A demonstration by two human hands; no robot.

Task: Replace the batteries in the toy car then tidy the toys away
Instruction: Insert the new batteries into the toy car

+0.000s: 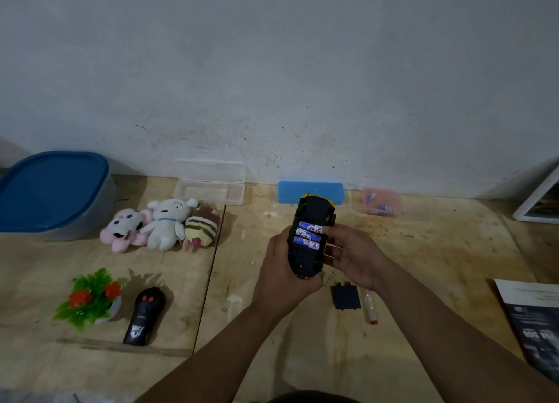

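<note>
Blue-lidded bin (51, 187) far left, lid on; three plush toys (160, 225) still out. Toy car (311, 239) upturned mid-scene, left hand (281, 269) wrapped round it, right hand (348, 251) steadying its side. Three batteries (308, 236) seated; compartment cover (347, 296) off, near right.

- The left hand (279, 269) grips the toy car (310, 239) from its left side, held belly-up above the desk (423, 251).
- Three batteries (308, 236) lie side by side in its open bay.
- The right hand (352, 255) holds the car's right side, fingertips at the batteries' ends.
- The battery cover (347, 296) and a screwdriver (369, 307) lie on the desk just beside each other.
- Three plush toys (163, 227), a remote control (145, 315) and a blue-lidded bin (54, 193) sit to the left.
</note>
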